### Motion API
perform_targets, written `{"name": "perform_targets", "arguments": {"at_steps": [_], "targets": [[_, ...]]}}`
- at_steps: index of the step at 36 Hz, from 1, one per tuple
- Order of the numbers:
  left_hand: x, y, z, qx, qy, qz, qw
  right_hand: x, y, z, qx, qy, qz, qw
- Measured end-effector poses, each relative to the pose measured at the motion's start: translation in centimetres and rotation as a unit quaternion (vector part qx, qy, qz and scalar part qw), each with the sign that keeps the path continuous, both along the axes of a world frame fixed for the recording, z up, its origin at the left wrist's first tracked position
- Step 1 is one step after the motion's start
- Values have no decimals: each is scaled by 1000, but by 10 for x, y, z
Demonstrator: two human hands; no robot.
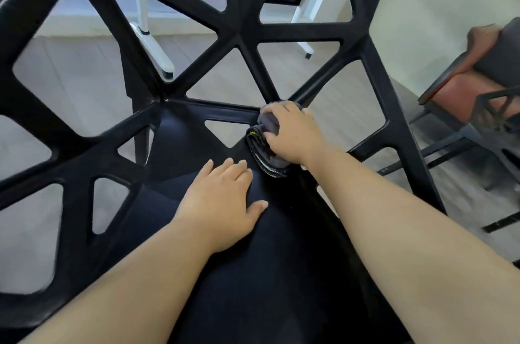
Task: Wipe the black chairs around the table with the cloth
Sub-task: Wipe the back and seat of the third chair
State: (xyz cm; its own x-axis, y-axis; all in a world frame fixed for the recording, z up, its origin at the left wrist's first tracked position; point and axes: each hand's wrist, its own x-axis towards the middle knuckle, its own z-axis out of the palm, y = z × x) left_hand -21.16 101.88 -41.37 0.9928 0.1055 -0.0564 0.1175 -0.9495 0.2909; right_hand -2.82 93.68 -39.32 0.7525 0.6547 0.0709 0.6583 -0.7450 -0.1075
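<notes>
You held the cloth (266, 159) to the black chair (244, 31).
Your right hand (292, 132) gripped it; your left hand (222, 200) lay flat, fingers straight, on the seat (253, 287).

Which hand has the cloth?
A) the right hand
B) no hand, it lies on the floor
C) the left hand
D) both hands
A: the right hand grips the bunched grey cloth on the black chair, while the left hand lies flat on the seat, holding nothing.
</notes>
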Motion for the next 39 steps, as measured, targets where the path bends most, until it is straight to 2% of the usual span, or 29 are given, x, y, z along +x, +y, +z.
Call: {"name": "perform_targets", "arguments": {"at_steps": [4,8,10,14,17,20,23,27,30,32,36,39], "targets": [[-1,3,-1,-20,3,0,1000,-2,-4,14,-27,6,33,999],[0,4,0,-26,8,3,1000,-3,-13,18,-153,-140,13,978],[0,4,0,-25,9,1,1000,-5,-15,18,-160,-161,-13,974],[1,5,-1,-18,7,-4,1000,-9,-2,8,-80,-101,-62,990],[1,5,-2,-12,4,-6,1000,-6,1,1,-19,-41,-41,998],[2,5,-1,-9,7,-5,1000,-3,-3,6,-53,-36,-20,998],[4,1,0,9,14,-12,1000,-9,-6,20,-144,-116,31,982],[11,-7,2,44,21,1,999,-1,-21,51,-217,-267,48,938],[20,-18,5,60,37,21,997,18,-33,84,-165,-356,-2,920],[27,-27,7,62,50,40,996,32,-40,108,-111,-383,-21,917],[36,-39,7,68,53,71,994,52,-51,137,-76,-388,-63,916],[36,-41,4,73,40,79,993,54,-69,137,-48,-337,-106,934]]}}
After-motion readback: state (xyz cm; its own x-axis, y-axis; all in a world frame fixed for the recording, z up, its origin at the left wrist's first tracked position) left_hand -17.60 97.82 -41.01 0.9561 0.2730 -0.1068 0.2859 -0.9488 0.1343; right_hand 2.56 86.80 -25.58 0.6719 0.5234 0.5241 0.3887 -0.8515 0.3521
